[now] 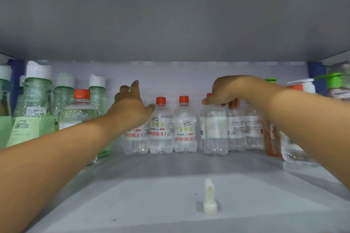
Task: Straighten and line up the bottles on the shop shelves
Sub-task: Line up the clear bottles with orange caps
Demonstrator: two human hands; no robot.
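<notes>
Far left: tall green-tinted bottles (36, 104) w/ white caps are being shown upright at the shelf's left end; outermost one is being cut off by the frame edge. A price tag reading 12.00 is being made out on one; other label text too blurred. In front, a larger clear bottle (79, 109) w/ orange cap is being partly covered by the left forearm.

Left hand (132, 108) is being held against the leftmost small clear bottle (136, 142); fingers are being kept fairly straight and spread, pointing up and back, nothing being gripped. That bottle's cap and shoulder are being hidden behind the palm.

Centre: two small clear bottles (161, 130) w/ orange caps are being shown upright, side by side, touching or nearly so, at the back of the shelf (170, 195). Red label lettering partly legible.

Right hand (229, 91) is being curled down over the top of another clear bottle (215, 130), fingers being wrapped round neck/cap; only a sliver of orange cap is being seen. Behind it, more clear bottles (251, 128) are being half hidden by the right forearm; count can't be told.

Far right: pump bottles (339, 85) w/ green and white tops, blurred, cut off at the edge.

Foreground: small white plastic piece (209, 198) is being shown standing on the shelf, well apart from the bottles.
</notes>
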